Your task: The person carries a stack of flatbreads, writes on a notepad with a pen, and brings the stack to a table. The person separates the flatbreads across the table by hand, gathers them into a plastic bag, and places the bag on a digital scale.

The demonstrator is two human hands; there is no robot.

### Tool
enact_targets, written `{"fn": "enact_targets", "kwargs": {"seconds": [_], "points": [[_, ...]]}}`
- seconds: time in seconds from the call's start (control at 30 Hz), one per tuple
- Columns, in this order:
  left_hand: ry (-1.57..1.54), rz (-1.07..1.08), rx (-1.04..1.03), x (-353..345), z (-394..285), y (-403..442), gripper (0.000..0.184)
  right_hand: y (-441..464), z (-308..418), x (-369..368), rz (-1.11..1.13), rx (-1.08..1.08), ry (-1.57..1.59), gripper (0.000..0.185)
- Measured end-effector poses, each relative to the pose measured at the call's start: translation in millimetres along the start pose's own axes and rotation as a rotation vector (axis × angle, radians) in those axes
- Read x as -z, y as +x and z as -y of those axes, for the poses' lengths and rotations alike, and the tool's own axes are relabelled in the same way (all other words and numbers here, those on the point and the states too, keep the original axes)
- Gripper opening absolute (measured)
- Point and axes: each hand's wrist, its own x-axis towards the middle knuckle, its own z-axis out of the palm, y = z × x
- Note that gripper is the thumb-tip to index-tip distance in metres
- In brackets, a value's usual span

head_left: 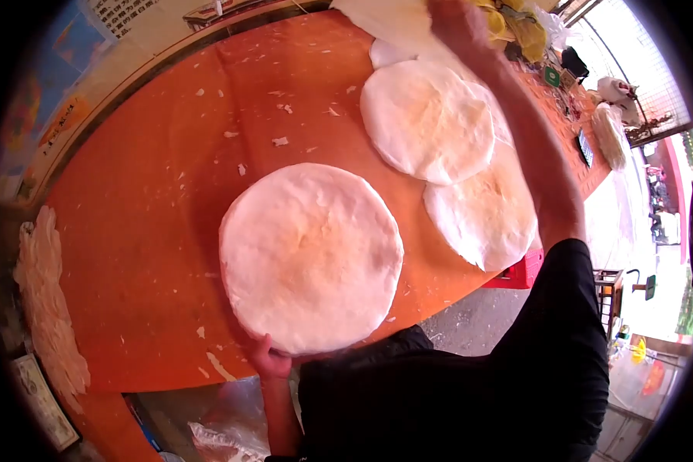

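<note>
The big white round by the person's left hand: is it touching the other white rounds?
Apart. The head view shows bare orange tabletop between the big white round and the other white rounds.

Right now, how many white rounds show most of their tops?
3: the front round at the left hand; an upper round and a lower round, overlapping beside the right arm. Others show only in part; more may be hidden.
</note>
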Motion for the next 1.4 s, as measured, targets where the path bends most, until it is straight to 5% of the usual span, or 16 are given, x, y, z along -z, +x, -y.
{"fn": "enact_targets", "kwargs": {"seconds": [0.03, 0.1, 0.2, 0.23, 0.3, 0.33, 0.43, 0.57, 0.77, 0.87, 0.9, 1.03, 1.13, 1.23, 1.33, 1.4], "points": [[0.055, 0.016, -0.032, 4, 3, 3, 0.071, -17, 9, -16, 0.300, 0.110, -0.287, 0.014], [0.089, 0.040, -0.004, 0, 1, -1, 0.072, -72, 53, -39, 0.430, 0.076, -0.113, 0.021], [0.175, 0.060, -0.009, -18, -5, -12, 0.075, -155, 104, -54, 0.397, 0.133, 0.627, 0.012], [0.227, 0.057, -0.034, -29, -7, -16, 0.077, -160, 142, -23, 0.677, -0.097, 0.606, 0.013], [0.284, 0.083, -0.093, -64, -14, -28, 0.079, -167, 204, 44, 0.733, -0.127, 1.041, 0.024], [0.338, 0.118, -0.162, -78, -16, -29, 0.082, -176, 229, 73, 0.499, 0.075, 1.067, 0.035], [0.392, 0.207, -0.243, -89, -16, -27, 0.087, -184, 301, 161, 0.792, 0.044, 1.509, 0.049], [0.339, 0.183, -0.208, -93, -14, -20, 0.080, -180, 317, 188, 0.931, 0.210, 1.293, 0.046], [0.397, 0.024, -0.154, -110, -18, -19, 0.059, -213, 314, 156, 1.140, -0.491, 1.619, 0.022], [0.414, 0.068, -0.137, -119, -20, -21, 0.055, -205, 327, 179, 1.109, -0.285, 1.509, 0.032], [0.396, 0.070, -0.137, -126, -21, -19, 0.055, -214, 334, 173, 0.933, -0.033, 1.440, 0.034], [0.456, 0.067, -0.188, -119, -18, -15, 0.055, -206, 326, 162, 1.287, -0.337, 1.559, 0.022], [0.405, 0.055, -0.117, -112, -19, -14, 0.055, -215, 328, 155, 1.297, -0.524, 1.563, 0.016], [0.421, 0.042, -0.087, -106, -22, -12, 0.054, -226, 344, 158, 1.114, -0.105, 1.292, 0.012], [0.386, 0.046, -0.056, -103, -21, -11, 0.055, -228, 347, 153, 1.018, -0.179, 1.403, 0.016], [0.346, 0.033, -0.063, -106, -21, -13, 0.055, -215, 339, 155, 1.210, -0.392, 1.404, 0.021]]}}
